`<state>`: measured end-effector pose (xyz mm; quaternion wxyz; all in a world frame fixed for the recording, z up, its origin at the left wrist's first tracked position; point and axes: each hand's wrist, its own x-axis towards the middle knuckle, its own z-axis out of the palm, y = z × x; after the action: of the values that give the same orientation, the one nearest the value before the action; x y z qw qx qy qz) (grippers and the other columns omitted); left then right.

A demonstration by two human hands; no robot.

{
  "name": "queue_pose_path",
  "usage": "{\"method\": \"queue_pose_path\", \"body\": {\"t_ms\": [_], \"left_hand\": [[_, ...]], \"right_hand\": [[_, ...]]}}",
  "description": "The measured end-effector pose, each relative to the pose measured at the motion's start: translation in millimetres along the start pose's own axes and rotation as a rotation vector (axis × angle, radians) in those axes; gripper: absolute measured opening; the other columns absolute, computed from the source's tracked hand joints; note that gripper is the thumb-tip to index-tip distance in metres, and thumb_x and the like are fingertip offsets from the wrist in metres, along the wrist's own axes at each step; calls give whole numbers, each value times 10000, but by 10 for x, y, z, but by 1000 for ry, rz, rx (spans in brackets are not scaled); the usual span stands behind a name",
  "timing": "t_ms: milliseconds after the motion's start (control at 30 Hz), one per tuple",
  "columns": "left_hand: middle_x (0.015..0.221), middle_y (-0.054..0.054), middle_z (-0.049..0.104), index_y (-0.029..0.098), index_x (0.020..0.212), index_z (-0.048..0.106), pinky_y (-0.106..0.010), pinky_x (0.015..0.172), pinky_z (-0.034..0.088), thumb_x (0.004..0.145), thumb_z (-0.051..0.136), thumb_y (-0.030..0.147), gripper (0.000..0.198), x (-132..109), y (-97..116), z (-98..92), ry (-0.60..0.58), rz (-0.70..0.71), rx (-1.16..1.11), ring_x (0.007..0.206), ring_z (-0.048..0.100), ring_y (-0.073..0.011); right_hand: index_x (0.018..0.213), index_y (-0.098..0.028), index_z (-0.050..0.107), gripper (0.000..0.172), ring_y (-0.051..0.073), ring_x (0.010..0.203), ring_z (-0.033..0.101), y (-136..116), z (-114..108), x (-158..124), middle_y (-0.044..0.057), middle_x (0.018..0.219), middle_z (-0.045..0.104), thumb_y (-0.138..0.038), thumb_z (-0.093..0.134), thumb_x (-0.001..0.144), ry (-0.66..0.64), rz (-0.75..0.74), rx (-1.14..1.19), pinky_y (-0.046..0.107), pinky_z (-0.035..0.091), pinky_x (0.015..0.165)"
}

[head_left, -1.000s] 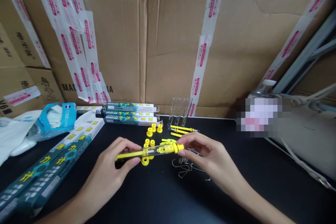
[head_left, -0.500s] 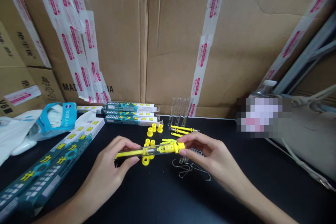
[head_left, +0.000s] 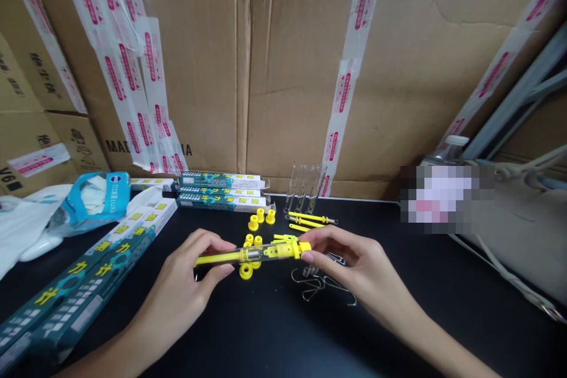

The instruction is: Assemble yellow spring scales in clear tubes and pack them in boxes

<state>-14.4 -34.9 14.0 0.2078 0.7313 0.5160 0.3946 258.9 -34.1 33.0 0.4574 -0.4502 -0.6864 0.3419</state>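
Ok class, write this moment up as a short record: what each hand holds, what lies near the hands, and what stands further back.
Left hand: holds the yellow-rod end of a clear tube
Right hand: holds the tube's yellow-capped end
Near hands: yellow plastic caps, bent wire hooks
Further back: glass test tubes, yellow rods, teal-and-white boxes
Backdrop: taped cardboard sheet

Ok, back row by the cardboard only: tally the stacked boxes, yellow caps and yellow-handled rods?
Teal-and-white boxes: 3
Yellow plastic caps: 3
Yellow-handled rods: 3
Total: 9
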Motion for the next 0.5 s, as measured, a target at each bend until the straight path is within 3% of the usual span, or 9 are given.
{"method": "queue_pose_path", "body": {"t_ms": [500], "left_hand": [[936, -6, 671, 260, 895, 657, -334, 781, 505, 861, 605, 275, 64, 0, -12, 10, 10, 21, 27, 920, 659, -237]], "right_hand": [[913, -235, 749, 189, 190, 725, 677, 16, 7, -5, 13, 829, 749, -391, 776, 809, 3, -21, -45, 302, 542, 720]]}}
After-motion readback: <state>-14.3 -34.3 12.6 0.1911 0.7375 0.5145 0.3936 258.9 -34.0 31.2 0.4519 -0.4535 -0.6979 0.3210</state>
